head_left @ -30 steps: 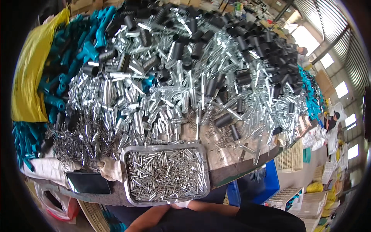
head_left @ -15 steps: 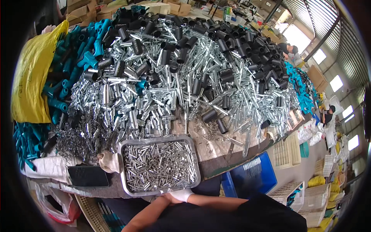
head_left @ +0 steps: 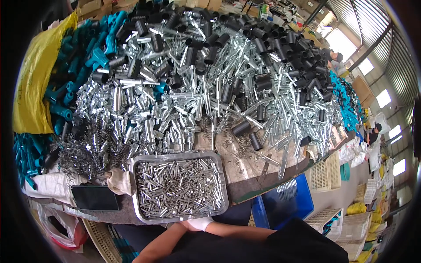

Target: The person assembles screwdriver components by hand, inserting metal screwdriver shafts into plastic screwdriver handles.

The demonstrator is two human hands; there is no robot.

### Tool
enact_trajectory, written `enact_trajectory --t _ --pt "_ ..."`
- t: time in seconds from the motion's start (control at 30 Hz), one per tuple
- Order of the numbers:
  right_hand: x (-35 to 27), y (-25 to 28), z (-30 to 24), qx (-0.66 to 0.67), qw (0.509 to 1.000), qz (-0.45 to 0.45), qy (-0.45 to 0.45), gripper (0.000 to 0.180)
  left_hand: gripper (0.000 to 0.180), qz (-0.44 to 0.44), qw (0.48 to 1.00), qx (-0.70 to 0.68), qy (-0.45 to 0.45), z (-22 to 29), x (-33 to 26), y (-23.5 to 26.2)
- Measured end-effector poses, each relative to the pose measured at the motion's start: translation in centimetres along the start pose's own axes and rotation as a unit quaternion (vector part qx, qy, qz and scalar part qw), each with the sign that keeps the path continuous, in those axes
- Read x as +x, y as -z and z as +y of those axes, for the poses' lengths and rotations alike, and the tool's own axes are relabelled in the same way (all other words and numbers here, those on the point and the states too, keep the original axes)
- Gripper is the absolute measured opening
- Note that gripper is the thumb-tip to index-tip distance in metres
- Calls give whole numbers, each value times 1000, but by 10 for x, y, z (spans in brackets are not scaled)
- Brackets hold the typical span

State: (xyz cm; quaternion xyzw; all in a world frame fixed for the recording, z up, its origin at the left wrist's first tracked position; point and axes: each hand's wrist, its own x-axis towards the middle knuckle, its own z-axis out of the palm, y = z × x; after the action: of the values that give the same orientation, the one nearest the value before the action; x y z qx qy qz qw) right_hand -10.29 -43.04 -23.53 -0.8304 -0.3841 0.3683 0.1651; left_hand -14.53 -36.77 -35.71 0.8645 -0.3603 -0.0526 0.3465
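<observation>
A metal tray [head_left: 223,193] full of small silver pins [head_left: 175,188] rests at the table's near edge, partly overhanging it. My left hand [head_left: 186,225] and my right hand [head_left: 201,223] meet just below the tray's near rim, close against my body. White fabric covers part of my right hand. The fingers of both hands are hidden or too small to make out, so I cannot tell whether they grip the rim. A cream cloth glove [head_left: 119,181] lies against the tray's left side.
Behind the tray rises a big heap of silver metal rods [head_left: 215,94], black sleeves [head_left: 276,48] and springs [head_left: 79,153]. Teal housings [head_left: 98,57] and a yellow sack [head_left: 35,83] are at left. A dark flat panel [head_left: 95,198] lies near the edge; a blue bin [head_left: 289,201] stands right.
The view has shifted slightly. My hands are a little further left along the tray's near rim. The tray and its pins look the same.
</observation>
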Motion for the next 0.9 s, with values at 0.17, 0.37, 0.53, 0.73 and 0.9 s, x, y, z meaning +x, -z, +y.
enact_trajectory --t 0.17,0.37,0.53,0.73,0.9 --pt "32 -64 49 51 996 -73 16 51 37 -1 1000 12 7 8 -24 -24" --pt "13 -11 15 2 991 -126 35 51 36 11 999 27 29 -4 -15 -5" --pt "17 -16 11 39 979 -199 40 50 35 16 999 11 50 -3 -40 -17" --pt "29 -31 29 78 974 -190 95 44 34 28 994 -10 101 -6 -15 -3" --pt "23 -17 -10 -155 986 -56 -25 27 33 69 979 -50 186 0 -29 2"
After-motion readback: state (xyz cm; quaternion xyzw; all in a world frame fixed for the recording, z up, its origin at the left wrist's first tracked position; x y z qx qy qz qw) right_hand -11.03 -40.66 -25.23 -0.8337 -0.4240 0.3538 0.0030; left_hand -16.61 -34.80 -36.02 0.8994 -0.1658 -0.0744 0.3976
